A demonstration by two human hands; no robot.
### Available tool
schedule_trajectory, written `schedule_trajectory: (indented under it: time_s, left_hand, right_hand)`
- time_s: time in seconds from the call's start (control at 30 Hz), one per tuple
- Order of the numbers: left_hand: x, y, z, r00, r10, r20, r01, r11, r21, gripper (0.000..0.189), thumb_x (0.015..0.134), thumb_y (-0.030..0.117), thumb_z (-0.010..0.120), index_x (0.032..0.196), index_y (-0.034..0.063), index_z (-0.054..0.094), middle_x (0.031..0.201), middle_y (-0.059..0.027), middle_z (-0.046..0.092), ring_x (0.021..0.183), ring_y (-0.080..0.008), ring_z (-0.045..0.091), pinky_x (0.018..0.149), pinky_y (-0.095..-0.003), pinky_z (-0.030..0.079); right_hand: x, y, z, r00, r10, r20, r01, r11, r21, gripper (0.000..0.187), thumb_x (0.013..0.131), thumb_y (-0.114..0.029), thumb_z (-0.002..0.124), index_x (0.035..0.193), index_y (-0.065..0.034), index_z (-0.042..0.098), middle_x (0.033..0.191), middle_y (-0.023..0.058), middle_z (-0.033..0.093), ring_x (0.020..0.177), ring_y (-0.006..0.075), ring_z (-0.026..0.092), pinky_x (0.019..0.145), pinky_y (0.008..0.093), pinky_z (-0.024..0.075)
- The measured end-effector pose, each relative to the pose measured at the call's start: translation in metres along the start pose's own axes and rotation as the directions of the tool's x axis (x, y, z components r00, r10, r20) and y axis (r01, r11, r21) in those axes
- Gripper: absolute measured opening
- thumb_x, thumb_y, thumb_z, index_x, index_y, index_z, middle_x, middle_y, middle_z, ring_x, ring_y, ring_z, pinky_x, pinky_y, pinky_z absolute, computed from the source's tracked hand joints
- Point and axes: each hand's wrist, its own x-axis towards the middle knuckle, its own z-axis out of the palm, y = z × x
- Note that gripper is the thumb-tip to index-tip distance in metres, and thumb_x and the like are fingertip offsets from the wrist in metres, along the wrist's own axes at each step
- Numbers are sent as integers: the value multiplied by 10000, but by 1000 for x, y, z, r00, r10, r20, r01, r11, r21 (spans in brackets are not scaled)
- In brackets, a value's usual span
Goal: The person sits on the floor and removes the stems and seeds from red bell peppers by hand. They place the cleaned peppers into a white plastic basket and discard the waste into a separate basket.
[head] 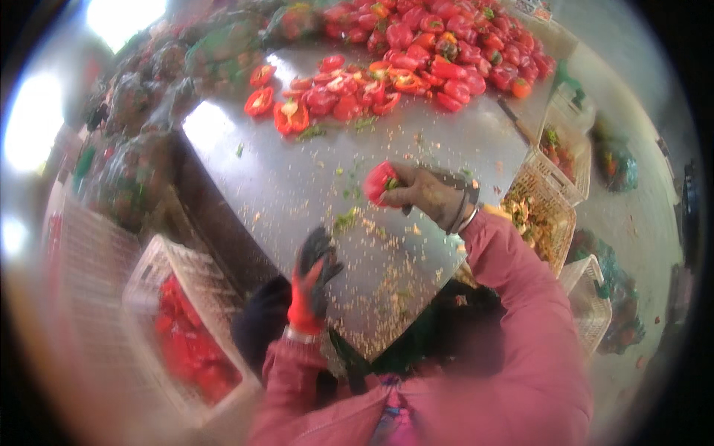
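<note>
My right hand point(427, 195), in a grey-brown work glove, grips a red bell pepper point(379, 183) above the middle of the metal table point(290, 178). A bit of green shows on the pepper by my thumb. My left hand point(313, 279) wears a red glove with a dark palm and fingers. It hovers by the table's near left edge with nothing visible in it. Pale seeds and a clump of green scraps point(346, 220) lie scattered between my hands. Farther off, halved red peppers point(334, 95) lie in front of a heap of whole ones point(446, 33).
A knife point(516, 122) lies along the table's right edge. To the right stand a crate of cores and trimmings point(538, 223) and another crate point(563, 139). At lower left a pale plastic crate point(150, 279) holds red pepper pieces. Filled net bags point(134, 173) are stacked at left.
</note>
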Motion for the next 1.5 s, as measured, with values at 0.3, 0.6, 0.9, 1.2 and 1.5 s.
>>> schedule_trajectory:
  time_s: [0.3, 0.6, 0.9, 1.2, 1.5]
  left_hand:
    - [-27, -36, 33, 904, 289, 315, -338, 934, 114, 414, 1017, 207, 632, 1379, 13, 581, 1136, -90, 684, 1049, -173, 667, 882, -309, 565]
    - [-37, -79, 26, 990, -86, -114, 28, 901, -433, 161, 1013, 168, 651, 1084, 40, 716, 996, -46, 709, 881, -170, 674, 825, -312, 537]
    - [-57, -46, 36, 990, -4, 139, 43, 959, -281, 247, 1009, 162, 647, 1195, 1, 665, 1128, -95, 697, 1045, -221, 681, 946, -357, 557]
    - [-64, -48, 68, 947, -115, 299, 203, 937, -284, 354, 917, 125, 745, 1230, -16, 660, 1100, -96, 710, 1024, -208, 680, 935, -352, 548]
    - [-74, -54, 92, 991, -7, 137, 15, 998, -57, 373, 925, -22, 702, 1290, -1, 630, 1183, -67, 671, 1055, -146, 654, 929, -291, 546]
  right_hand:
    - [-93, 21, 91, 958, -15, 285, -69, 957, 280, 461, 956, -219, 641, 1373, -24, 620, 1101, -2, 689, 950, 114, 610, 844, 295, 494]
    - [-96, 49, 177, 885, -262, -385, 38, 865, -500, 239, 896, -163, 642, 1092, -30, 678, 1009, 256, 713, 975, 449, 685, 850, 488, 555]
    - [-119, 80, 136, 989, 117, 85, -131, 467, 875, 250, 947, -203, 674, 1097, -3, 677, 841, 21, 632, 605, 104, 477, 539, 238, 378]
    - [-158, 103, 117, 971, -193, 139, -73, 314, 947, 349, 935, -214, 693, 1175, 26, 613, 737, 1, 520, 571, 101, 425, 511, 247, 350]
    - [-158, 70, 128, 856, 55, -514, 178, 902, 393, 290, 1027, -255, 576, 1142, 9, 615, 872, 68, 686, 778, 178, 649, 719, 325, 514]
